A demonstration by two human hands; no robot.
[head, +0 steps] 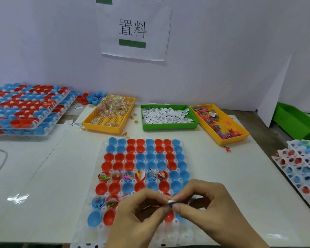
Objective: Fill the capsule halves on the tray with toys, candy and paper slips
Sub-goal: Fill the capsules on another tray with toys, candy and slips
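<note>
On the white table (43,176), against a pale wall carrying a paper sign (133,29), the white tray (97,230) of red and blue capsule halves (145,158) lies in the middle. Most halves are bare; six in one middle row hold toys, candy and slips, as do two at the left of a nearer row. At far left sits a stack of trays (25,108) loaded with more halves, and at the right edge stand further white trays (301,169).

Over the tray's near end the two hands meet, fingertips together. The left hand (141,210) curls with thumb and forefinger pinching small items, one a red-edged wrapper; what else it holds is unclear. The right hand (206,206) pinches a small blue piece with a paper slip (174,202) against the left fingertips.

Behind the tray stand three bins: a yellow bin (106,129) with wrapped candy (113,106), a green bin (168,127) of paper slips (165,115), and a yellow bin (213,136) of plastic toys (213,119).
</note>
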